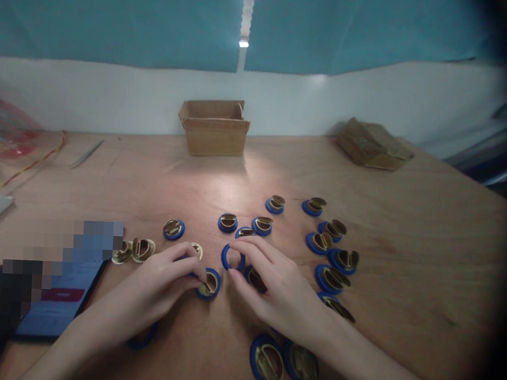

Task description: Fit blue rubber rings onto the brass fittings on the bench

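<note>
My left hand has its fingertips closed on the gold flap of a blue-rimmed metal fitting low over the table. Just to the right, my right hand pinches a bare blue ring between thumb and forefinger, and wood shows through its hole. Another gold-flapped fitting is partly hidden under my right hand. Behind the left fingers lies a gold metal piece, mostly covered. A blue ring is half hidden below my left forearm.
Several blue-rimmed fittings lie around my right hand and forearm. Two gold pieces without blue rings rest beside a phone at left. An open cardboard box, a second carton and tweezers are farther back.
</note>
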The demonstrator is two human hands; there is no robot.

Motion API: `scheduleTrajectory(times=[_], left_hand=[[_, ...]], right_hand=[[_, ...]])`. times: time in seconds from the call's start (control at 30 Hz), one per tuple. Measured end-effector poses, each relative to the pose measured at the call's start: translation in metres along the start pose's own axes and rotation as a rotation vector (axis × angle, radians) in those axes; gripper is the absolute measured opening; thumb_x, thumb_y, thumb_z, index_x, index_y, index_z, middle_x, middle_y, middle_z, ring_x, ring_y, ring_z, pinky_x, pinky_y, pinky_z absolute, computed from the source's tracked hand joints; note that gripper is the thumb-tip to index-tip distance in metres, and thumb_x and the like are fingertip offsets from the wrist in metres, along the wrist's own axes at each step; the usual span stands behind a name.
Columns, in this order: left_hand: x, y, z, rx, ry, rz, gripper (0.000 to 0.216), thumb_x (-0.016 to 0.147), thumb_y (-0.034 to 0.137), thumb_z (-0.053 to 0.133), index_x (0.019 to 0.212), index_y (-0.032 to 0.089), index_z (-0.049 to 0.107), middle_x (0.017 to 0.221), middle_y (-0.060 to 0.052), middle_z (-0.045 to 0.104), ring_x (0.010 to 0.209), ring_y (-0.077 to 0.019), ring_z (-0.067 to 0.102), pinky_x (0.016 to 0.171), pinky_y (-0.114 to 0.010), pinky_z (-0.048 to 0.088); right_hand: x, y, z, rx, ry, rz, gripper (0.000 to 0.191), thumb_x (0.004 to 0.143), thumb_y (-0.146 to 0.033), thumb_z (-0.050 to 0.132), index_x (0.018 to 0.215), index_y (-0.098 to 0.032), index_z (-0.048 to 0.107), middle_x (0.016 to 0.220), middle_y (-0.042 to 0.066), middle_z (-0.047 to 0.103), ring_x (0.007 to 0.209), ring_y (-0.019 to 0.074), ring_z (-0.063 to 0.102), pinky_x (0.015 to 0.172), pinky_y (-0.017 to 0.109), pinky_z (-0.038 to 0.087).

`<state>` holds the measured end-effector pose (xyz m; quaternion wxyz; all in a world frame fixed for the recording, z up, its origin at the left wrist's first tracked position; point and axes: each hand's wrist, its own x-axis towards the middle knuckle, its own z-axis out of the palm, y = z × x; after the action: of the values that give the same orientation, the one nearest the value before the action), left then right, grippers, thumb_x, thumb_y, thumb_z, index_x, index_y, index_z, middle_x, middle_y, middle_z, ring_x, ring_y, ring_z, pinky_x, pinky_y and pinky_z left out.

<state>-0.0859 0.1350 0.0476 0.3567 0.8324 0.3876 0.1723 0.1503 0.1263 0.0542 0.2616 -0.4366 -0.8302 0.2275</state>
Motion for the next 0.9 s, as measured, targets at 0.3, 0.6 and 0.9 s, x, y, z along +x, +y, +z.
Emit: scheduleTrajectory(times=[0.3,0.6,0.9], left_hand=[[-0.003,0.003,-0.008,0.121,0.304,-0.107,0.025,0.093,0.023,0.058,0.117,0.028,0.055,0.101,-0.001,0.066,0.09,-0.0181,0.065,0.078,-0.032,0.052],[-0.007,-0.001,-0.018,0.162,0.498,-0.252,0.031,0.096,0.038,0.044,0.123,0.023,0.04,0.114,-0.009,0.066,0.096,-0.0243,0.066,0.079,-0.041,0.053],[-0.003,0.003,-0.017,0.039,0.596,-0.372,0.029,0.101,0.04,0.03,0.115,0.021,0.045,0.097,-0.007,0.068,0.076,-0.0201,0.064,0.071,-0.038,0.052]], right_hand=[[0.0,0.0,-0.001,0.006,0.077,0.026,0.025,0.09,-0.015,0.054,0.115,-0.017,0.055,0.115,0.009,0.063,0.107,0.022,0.061,0.09,0.037,0.053],[0.0,-0.001,-0.002,0.007,0.134,0.018,0.024,0.09,-0.016,0.054,0.114,-0.015,0.054,0.111,0.011,0.064,0.103,0.0223,0.062,0.087,0.038,0.055],[0.0,0.002,-0.001,-0.02,0.079,0.024,0.028,0.091,-0.016,0.053,0.119,-0.019,0.052,0.115,0.01,0.064,0.105,0.0239,0.064,0.087,0.039,0.056]])
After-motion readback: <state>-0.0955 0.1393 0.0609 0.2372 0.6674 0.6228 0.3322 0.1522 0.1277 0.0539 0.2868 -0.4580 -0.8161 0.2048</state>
